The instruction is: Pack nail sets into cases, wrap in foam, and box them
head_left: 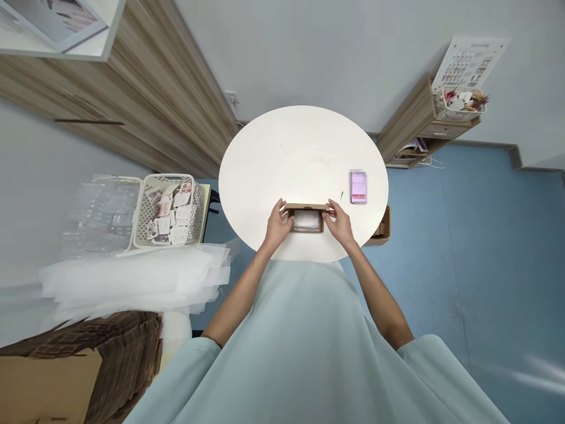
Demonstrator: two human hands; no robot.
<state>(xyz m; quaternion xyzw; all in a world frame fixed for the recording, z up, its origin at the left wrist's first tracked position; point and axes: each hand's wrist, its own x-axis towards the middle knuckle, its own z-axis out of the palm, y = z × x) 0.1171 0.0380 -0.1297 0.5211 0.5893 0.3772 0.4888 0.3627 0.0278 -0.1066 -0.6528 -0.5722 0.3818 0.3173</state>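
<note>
A small brown cardboard box (306, 206) sits near the front edge of the round white table (282, 171), its lid flap raised at the far side. Inside it lies a pale, shiny item (306, 219) that looks wrapped in clear plastic; its contents cannot be made out. My left hand (276, 225) grips the box's left end, thumb at the wall and fingers by the lid. At the opposite end, my right hand (339, 225) holds the box the same way. To the right on the table lies a phone (358, 187) with a lit, blurred screen.
A white basket of printed cards (142, 218), clear plastic packaging (103, 215), white foam sheets (132, 274) and stacked flat cardboard (128, 353) stand on the left. A low wooden cabinet (412, 126) stands at the back right. Beneath the table's right edge sits an open carton (385, 235).
</note>
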